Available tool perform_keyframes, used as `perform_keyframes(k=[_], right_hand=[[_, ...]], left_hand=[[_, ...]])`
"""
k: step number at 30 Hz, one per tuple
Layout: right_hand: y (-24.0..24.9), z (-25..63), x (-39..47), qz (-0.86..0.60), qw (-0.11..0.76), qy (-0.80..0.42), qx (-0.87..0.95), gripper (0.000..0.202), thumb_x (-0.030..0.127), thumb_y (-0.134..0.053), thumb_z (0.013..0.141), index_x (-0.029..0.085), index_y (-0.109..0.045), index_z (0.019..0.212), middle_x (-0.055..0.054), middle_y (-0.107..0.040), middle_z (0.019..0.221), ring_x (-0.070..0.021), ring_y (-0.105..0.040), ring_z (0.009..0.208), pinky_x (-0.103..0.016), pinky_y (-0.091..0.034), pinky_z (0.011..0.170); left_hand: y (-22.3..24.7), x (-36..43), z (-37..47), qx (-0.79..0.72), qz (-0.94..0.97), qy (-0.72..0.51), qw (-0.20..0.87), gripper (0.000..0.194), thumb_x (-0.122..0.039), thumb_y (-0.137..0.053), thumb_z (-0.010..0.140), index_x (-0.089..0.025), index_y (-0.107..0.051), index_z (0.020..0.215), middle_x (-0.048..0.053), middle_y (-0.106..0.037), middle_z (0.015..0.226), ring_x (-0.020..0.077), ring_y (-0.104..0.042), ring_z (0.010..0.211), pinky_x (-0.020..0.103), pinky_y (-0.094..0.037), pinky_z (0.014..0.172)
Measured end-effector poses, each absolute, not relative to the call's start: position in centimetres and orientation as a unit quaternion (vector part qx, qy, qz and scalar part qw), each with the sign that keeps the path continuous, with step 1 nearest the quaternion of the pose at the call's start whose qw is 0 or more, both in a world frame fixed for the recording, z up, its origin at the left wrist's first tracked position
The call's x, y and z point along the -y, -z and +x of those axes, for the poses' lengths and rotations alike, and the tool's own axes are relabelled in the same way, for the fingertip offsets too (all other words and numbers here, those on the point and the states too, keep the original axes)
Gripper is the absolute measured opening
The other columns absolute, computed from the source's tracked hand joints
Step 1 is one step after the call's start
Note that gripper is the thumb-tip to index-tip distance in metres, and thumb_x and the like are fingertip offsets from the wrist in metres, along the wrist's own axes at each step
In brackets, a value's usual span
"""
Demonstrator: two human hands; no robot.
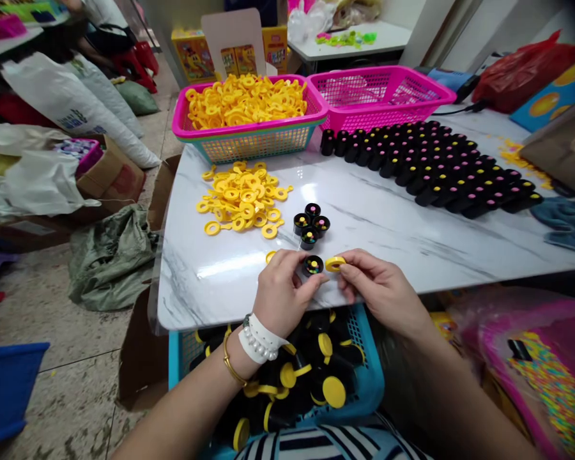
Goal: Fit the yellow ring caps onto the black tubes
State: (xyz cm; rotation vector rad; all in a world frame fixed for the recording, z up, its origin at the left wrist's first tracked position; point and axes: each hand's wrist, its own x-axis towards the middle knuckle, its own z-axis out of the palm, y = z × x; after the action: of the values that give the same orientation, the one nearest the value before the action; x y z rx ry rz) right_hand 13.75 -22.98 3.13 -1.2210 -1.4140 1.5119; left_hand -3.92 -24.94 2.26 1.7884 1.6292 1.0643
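White marble-patterned tabletop (206, 297) beneath a 2-handed grip
A blue plastic basket (374, 386) sits below the grip, a heap of yellow plastic rings (245, 197) beyond-left. The left hand (282, 286) is closed around a round black plastic cup (313, 264); just right of it, the right hand (384, 291) pinches a round yellow plastic cap (335, 264). Capping seems in hand; the next move likely calls for centring cap over cup.
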Motion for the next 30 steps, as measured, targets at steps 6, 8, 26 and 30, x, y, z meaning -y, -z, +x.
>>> perform_keyframes(k=[6,8,26,30], right_hand=[[-4.3,14.0,22.5,-0.469,0.318,-0.566,0.599,0.029,0.037,-0.067,0.083,0.022,-0.073,0.106,-0.001,-0.057,0.078,-0.0073,-0.044,0.051,-0.021,-0.038,0.044],[-4.8,13.4,22.3,-0.476,0.326,-0.543,0.610,0.024,0.037,-0.071,0.080,0.021,-0.076,0.097,-0.002,-0.060,0.080,-0.0072,-0.045,0.051,-0.021,-0.037,0.043],[-4.4,12.4,21.7,-0.497,0.278,-0.623,0.536,0.029,0.041,-0.074,0.077,0.015,-0.068,0.088,0.004,-0.055,0.045,-0.0079,-0.046,0.034,-0.019,-0.038,0.034],[-4.1,12.4,21.7,-0.495,0.283,-0.636,0.520,0.028,0.041,-0.073,0.077,0.015,-0.068,0.088,0.004,-0.055,0.045,-0.0083,-0.046,0.034,-0.019,-0.039,0.034]], left_hand=[[-1.8,25.7,-4.2,-0.582,0.679,-0.377,0.241,0.025,-0.017,-0.071,0.075,-0.019,-0.065,0.100,0.002,-0.060,0.088,0.0137,-0.057,0.070,0.027,-0.050,0.065],[-1.7,25.9,-4.2,-0.582,0.683,-0.374,0.236,0.026,-0.017,-0.070,0.075,-0.019,-0.066,0.101,0.001,-0.058,0.085,0.0130,-0.056,0.069,0.027,-0.049,0.065],[-1.5,26.2,-4.1,-0.582,0.696,-0.351,0.232,0.021,-0.024,-0.067,0.081,-0.019,-0.066,0.101,0.001,-0.056,0.079,0.0145,-0.055,0.072,0.026,-0.045,0.065],[-1.4,26.1,-4.1,-0.581,0.698,-0.347,0.232,0.022,-0.027,-0.067,0.082,-0.019,-0.066,0.103,0.000,-0.057,0.076,0.0143,-0.055,0.069,0.026,-0.044,0.063]])
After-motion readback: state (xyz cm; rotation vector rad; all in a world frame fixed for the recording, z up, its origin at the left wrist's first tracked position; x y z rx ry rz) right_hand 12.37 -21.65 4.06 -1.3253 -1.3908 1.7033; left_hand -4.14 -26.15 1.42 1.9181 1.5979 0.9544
